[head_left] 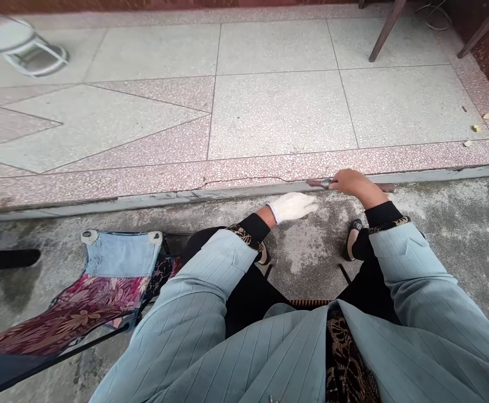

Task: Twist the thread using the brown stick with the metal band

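Observation:
My right hand [351, 182] is bare and closed around a brown wooden stick-like tool [385, 187], held level just over the edge of the step. Silvery wire [325, 183] is wound around it left of my fingers, and a short brown end sticks out beyond. What kind of tool it is does not show. A white knitted glove [292, 207] covers my left hand [290, 208], which hovers above the concrete, apart from the tool. Its fingers are stretched toward the right, with nothing visible in them.
A raised terrazzo step [269, 112] with a cracked edge runs across in front of me. To my left stands a folding chair [114, 291] with patterned and denim cloth. A white stool [30, 47] is at the far left, wooden legs [387, 31] at the far right. Dry leaves [477, 128] lie nearby.

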### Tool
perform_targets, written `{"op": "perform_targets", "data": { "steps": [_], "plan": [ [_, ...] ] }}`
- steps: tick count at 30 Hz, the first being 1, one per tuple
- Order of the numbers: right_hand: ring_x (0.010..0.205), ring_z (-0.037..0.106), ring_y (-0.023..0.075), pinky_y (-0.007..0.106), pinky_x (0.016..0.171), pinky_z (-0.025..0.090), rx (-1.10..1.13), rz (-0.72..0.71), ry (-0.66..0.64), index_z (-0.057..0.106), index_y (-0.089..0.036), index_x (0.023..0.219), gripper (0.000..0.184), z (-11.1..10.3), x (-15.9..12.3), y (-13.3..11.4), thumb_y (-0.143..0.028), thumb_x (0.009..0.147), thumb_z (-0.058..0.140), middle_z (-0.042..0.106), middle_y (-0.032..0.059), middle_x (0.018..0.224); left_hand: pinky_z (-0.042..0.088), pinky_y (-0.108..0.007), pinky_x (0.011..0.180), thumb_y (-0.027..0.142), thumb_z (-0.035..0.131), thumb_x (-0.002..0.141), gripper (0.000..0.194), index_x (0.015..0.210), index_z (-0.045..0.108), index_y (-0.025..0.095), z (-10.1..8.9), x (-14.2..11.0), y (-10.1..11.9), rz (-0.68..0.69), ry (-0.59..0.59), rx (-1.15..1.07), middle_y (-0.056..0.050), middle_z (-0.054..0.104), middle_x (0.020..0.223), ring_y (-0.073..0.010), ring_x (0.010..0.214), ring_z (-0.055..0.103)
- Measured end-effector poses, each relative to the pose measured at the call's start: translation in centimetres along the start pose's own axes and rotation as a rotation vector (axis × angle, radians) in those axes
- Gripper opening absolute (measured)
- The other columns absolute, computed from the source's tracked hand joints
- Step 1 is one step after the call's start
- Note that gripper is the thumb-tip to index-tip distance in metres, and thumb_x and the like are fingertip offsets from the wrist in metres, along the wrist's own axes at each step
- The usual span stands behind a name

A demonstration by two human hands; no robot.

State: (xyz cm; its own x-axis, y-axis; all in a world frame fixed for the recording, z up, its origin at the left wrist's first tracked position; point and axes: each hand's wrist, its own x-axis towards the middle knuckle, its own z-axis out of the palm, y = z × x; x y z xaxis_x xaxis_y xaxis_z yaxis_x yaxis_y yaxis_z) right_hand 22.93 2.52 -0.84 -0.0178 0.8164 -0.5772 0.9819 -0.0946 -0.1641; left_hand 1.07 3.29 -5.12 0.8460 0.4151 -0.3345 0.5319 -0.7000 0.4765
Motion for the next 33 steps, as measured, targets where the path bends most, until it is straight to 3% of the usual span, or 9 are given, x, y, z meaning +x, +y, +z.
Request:
{"op": "perform_targets", "data": {
  "steps": [5, 11, 14, 17, 20, 23, 27, 30, 33],
  "plan": [
    [0.066, 0.063, 0.0215, 0.035, 0.066, 0.043, -0.143, -0.142, -0.368, 0.071, -0.015, 0.066, 0.033, 1.0, -0.4, -1.3, -0.037, 0.089, 0.065, 0.068, 0.0119, 0.07, 0.039, -0.028, 0.068, 0.048, 0.033, 0.101, 0.043, 0.106, 0.068, 0.022, -0.6, -0.2, 0.0, 0.052, 0.022, -0.004, -0.006, 0.072, 0.096, -0.0208, 0.083, 0.065],
    [0.059, 0.054, 0.0106, 0.025, 0.061, 0.042, 0.395, -0.469, -0.609, 0.076, -0.018, 0.088, 0.031, -1.6, -2.6, 0.4, -0.048, 0.081, 0.072, 0.067, 0.0005, 0.07, 0.043, -0.026, 0.075, 0.049, 0.036, 0.1, 0.044, 0.105, 0.067, 0.018, -2.5, -1.0, -1.2, 0.098, 0.131, -0.291, -0.005, 0.07, 0.097, -0.0171, 0.085, 0.062],
    [0.058, 0.05, 0.0088, 0.023, 0.057, 0.04, 0.74, -0.546, -0.331, 0.072, -0.015, 0.089, 0.044, -2.8, -3.9, 1.2, -0.058, 0.079, 0.071, 0.064, 0.0001, 0.07, 0.043, -0.025, 0.07, 0.05, 0.033, 0.1, 0.047, 0.102, 0.067, 0.016, -3.0, -1.5, -0.8, 0.07, 0.15, -0.474, -0.003, 0.067, 0.084, -0.0142, 0.073, 0.059],
    [0.054, 0.045, 0.0083, 0.024, 0.052, 0.037, 1.139, -0.47, 0.079, 0.061, -0.016, 0.078, 0.048, -2.8, -4.1, 1.2, -0.063, 0.079, 0.071, 0.058, 0.0006, 0.067, 0.042, -0.025, 0.066, 0.048, 0.032, 0.1, 0.046, 0.098, 0.066, 0.017, -2.9, -1.4, 0.2, 0.031, 0.139, -0.501, -0.002, 0.064, 0.078, -0.0131, 0.066, 0.055],
    [0.055, 0.044, 0.0087, 0.024, 0.051, 0.037, 1.286, -0.344, 0.293, 0.057, -0.017, 0.078, 0.046, -2.3, -3.0, 1.1, -0.06, 0.08, 0.072, 0.055, 0.001, 0.068, 0.043, -0.026, 0.07, 0.046, 0.036, 0.099, 0.041, 0.092, 0.065, 0.017, -2.7, -1.2, 1.3, 0.069, 0.121, -0.423, -0.002, 0.066, 0.083, -0.0143, 0.071, 0.057],
    [0.053, 0.045, 0.009, 0.025, 0.052, 0.037, 1.185, -0.188, 0.356, 0.06, -0.016, 0.08, 0.036, -2.0, -1.7, 1.6, -0.05, 0.084, 0.07, 0.057, 0.0022, 0.068, 0.042, -0.025, 0.071, 0.042, 0.035, 0.1, 0.04, 0.091, 0.065, 0.017, -2.7, -1.2, 1.9, 0.116, 0.112, -0.415, -0.002, 0.067, 0.084, -0.0133, 0.071, 0.057],
    [0.062, 0.055, 0.0138, 0.028, 0.06, 0.039, 0.616, 0.019, 0.367, 0.071, -0.012, 0.089, 0.025, -2.1, -1.3, 2.0, -0.035, 0.089, 0.062, 0.066, 0.0066, 0.075, 0.04, -0.025, 0.071, 0.042, 0.038, 0.099, 0.037, 0.092, 0.066, 0.018, -2.8, -1.2, 2.0, 0.111, 0.093, -0.298, -0.001, 0.067, 0.084, -0.0143, 0.073, 0.058],
    [0.078, 0.062, 0.0213, 0.032, 0.065, 0.039, 0.159, 0.072, 0.244, 0.075, -0.012, 0.095, 0.031, -2.0, -1.4, 1.4, -0.036, 0.093, 0.056, 0.071, 0.0125, 0.089, 0.038, -0.027, 0.07, 0.046, 0.037, 0.1, 0.039, 0.1, 0.067, 0.02, -2.5, -1.0, 2.0, 0.093, 0.081, -0.177, -0.003, 0.069, 0.087, -0.017, 0.078, 0.06],
    [0.077, 0.063, 0.0237, 0.034, 0.065, 0.04, -0.062, 0.04, -0.011, 0.075, -0.012, 0.089, 0.029, -1.2, -1.4, 0.7, -0.035, 0.092, 0.058, 0.071, 0.0159, 0.091, 0.035, -0.028, 0.068, 0.047, 0.035, 0.101, 0.042, 0.103, 0.068, 0.021, -2.5, -0.9, 2.0, 0.09, 0.085, -0.081, -0.004, 0.07, 0.09, -0.0184, 0.079, 0.061]
  ]
}}
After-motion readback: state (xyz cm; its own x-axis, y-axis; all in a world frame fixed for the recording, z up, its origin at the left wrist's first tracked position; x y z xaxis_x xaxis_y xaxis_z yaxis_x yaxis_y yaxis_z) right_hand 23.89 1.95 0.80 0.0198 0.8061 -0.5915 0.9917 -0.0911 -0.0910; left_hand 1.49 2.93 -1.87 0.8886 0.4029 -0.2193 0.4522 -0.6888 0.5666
